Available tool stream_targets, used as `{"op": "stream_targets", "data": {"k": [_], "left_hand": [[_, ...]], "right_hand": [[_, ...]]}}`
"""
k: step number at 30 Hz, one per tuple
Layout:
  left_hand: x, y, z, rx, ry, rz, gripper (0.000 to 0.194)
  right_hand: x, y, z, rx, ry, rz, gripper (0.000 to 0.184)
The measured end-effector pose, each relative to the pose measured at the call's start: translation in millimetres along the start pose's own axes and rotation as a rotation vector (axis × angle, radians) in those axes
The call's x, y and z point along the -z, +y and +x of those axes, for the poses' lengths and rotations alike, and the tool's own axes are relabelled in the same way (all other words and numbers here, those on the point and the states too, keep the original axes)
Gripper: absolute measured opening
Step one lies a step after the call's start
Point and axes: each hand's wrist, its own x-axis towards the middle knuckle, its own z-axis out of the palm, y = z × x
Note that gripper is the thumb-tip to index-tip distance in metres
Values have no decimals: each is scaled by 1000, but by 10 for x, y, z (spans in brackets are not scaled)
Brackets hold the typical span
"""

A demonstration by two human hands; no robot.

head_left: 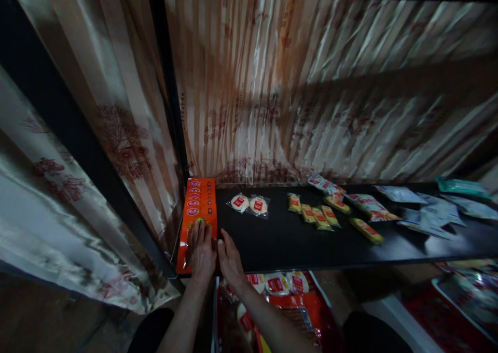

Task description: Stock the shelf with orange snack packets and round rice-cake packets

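Observation:
Several flat orange snack packets lie overlapped in a row at the left end of the black shelf. My left hand rests on the nearest packet, fingers stretched out flat over it. Beside it, at the stack's right edge, my right hand stands with its fingers extended and nothing seen in them. Whether its fingertips touch the packets I cannot tell. Just to the right lie two round white wrapped crackers, side by side.
Small yellow packets, red-and-white snack bags and pale blue-white packets lie farther right. Below the shelf's front edge stands a box with crackers and orange packets. A shiny curtain hangs behind; a dark post rises left.

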Motion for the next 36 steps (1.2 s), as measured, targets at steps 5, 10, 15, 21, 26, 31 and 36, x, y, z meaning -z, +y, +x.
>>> {"op": "stream_targets", "data": {"k": [5,10,15,21,26,31,36], "left_hand": [[-217,123,-243,-113,5,-113,40],[-246,338,-502,-211,4,-181,40],[-153,579,-811,-306,3,-191,37],[-117,787,-1241,-263,-59,-199,39],[-158,934,-1557,-183,-356,-176,55],[-187,1053,-1816,-252,-776,-187,69],[-100,1118,-1950,-353,-933,-189,75]], "right_hand": [[120,93,-114,81,48,-32,44],[347,163,-279,177,52,19,42],[597,289,-525,257,38,33,49],[848,495,-831,376,-73,-118,55],[1050,678,-1058,382,-147,-387,57],[1268,1170,-1374,188,-115,-731,52],[1432,1602,-1608,258,-65,-846,45]]}}
